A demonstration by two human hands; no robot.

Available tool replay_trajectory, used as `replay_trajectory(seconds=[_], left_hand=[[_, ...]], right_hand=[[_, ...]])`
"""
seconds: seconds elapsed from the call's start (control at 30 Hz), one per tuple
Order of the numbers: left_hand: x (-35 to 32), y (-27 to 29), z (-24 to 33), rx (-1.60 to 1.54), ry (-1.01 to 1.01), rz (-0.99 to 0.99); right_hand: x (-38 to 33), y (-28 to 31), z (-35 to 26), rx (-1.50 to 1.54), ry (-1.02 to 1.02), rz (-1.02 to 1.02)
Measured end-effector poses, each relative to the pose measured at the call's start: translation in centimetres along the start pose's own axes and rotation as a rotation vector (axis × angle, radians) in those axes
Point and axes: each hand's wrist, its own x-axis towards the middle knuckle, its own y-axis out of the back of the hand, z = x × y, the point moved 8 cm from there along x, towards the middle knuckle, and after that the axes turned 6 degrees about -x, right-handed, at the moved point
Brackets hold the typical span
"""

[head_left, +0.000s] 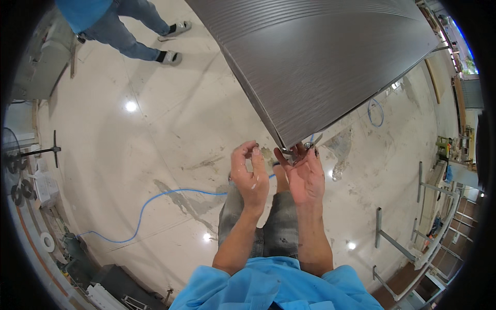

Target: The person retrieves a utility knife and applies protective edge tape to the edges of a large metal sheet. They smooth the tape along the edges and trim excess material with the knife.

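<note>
A large dark grey-brown panel (320, 67) with a fine wood-like grain reaches from the top of the view down to a corner just in front of me. Beside that corner, palm up, is my right hand (306, 178), its fingers curled round a small metal tool (318, 140) with a blade-like end. The tool's kind is not clear, as fingers and the panel corner partly cover it. My left hand (249, 170) is apart from the panel, to the left of the corner. Its thumb and fingertips are drawn together; what they pinch, if anything, is too small to name.
A blue hose (142, 217) curves over the stained pale floor (119, 155) toward my legs. Another person (132, 31) stands at the upper left. Metal frames (395, 245) stand at the right, a fan (18, 152) at the left edge, and a roll of tape (47, 242) lies at lower left.
</note>
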Motion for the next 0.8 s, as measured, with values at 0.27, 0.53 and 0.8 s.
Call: replay_trajectory(seconds=[0.27,0.53,0.8], left_hand=[[4.2,-4.5,6.5,0.593,-0.633,-0.212],[4.9,-5.4,4.5,0.444,-0.395,-0.234],[4.4,-6.0,4.3,0.587,-0.494,-0.228]], right_hand=[[-1.3,-1.4,-1.7,-0.217,0.045,0.256],[-0.5,0.0,-2.1,-0.201,-0.087,0.126],[-1.1,2.2,-5.2,0.005,-0.124,0.04]])
